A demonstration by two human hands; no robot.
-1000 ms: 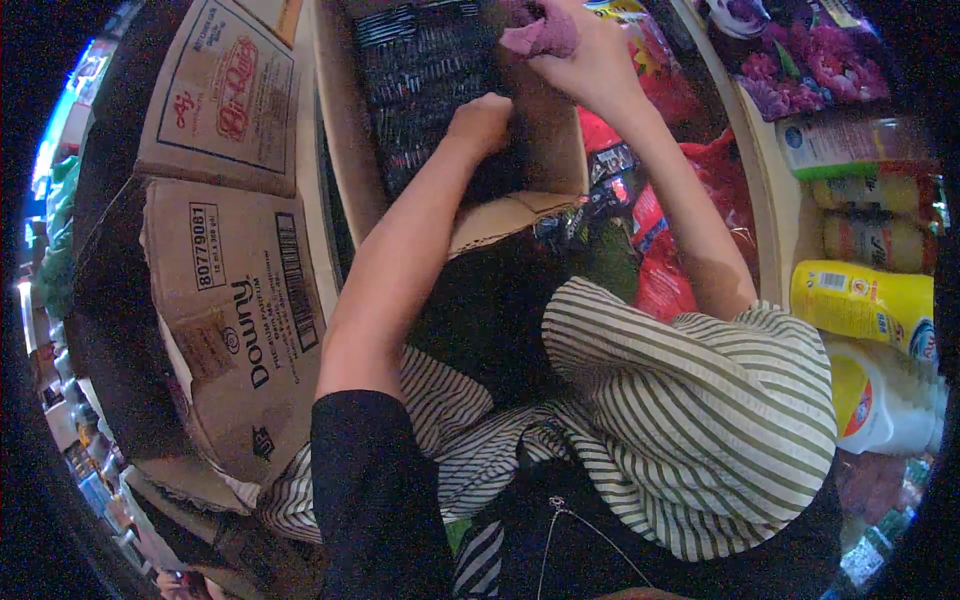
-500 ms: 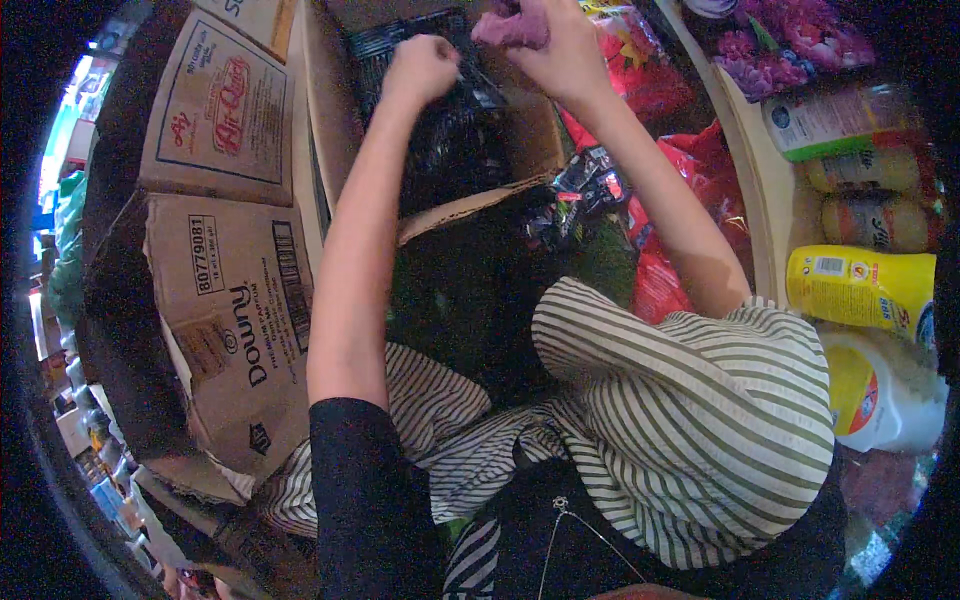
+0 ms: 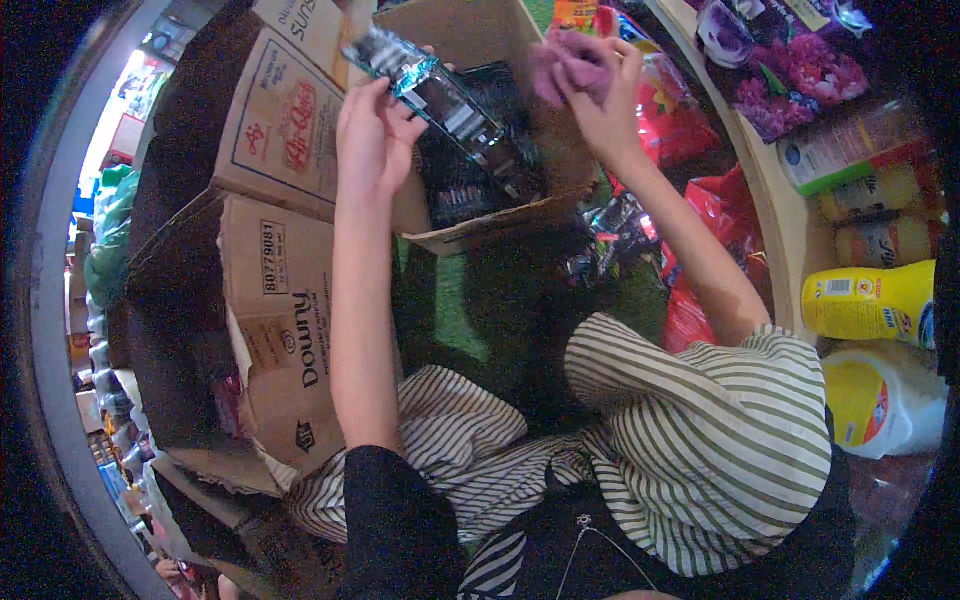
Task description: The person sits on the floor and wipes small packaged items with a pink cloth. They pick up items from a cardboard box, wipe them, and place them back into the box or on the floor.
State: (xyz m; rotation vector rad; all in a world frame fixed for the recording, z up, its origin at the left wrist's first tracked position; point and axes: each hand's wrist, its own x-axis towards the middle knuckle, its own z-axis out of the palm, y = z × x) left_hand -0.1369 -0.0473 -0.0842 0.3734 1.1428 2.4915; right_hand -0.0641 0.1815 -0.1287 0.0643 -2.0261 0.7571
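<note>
My left hand (image 3: 378, 140) grips a strip of shiny black sachets (image 3: 465, 112) near its upper end. The strip slants down to the right over an open cardboard box (image 3: 470, 236). More black packets (image 3: 462, 200) lie inside that box. In my right hand (image 3: 612, 110) is a bunched pink-purple cloth (image 3: 572, 68), held just above the box's right side. The fingers of the right hand are closed round the cloth. Part of the left fingers is hidden behind the sachets.
Flattened brown cartons (image 3: 275, 300) stand at the left. Red packages (image 3: 715, 215) and small dark packets (image 3: 615, 228) lie right of the box. Yellow bottles (image 3: 868, 303), a white bottle (image 3: 880, 405) and a purple floral pack (image 3: 790, 80) line the right shelf. Striped fabric (image 3: 700, 440) covers my lap.
My left hand has come up out of the box, now holding the strip of sachets. The right hand with the cloth has shifted right and slightly down in the picture. The whole view has shifted somewhat.
</note>
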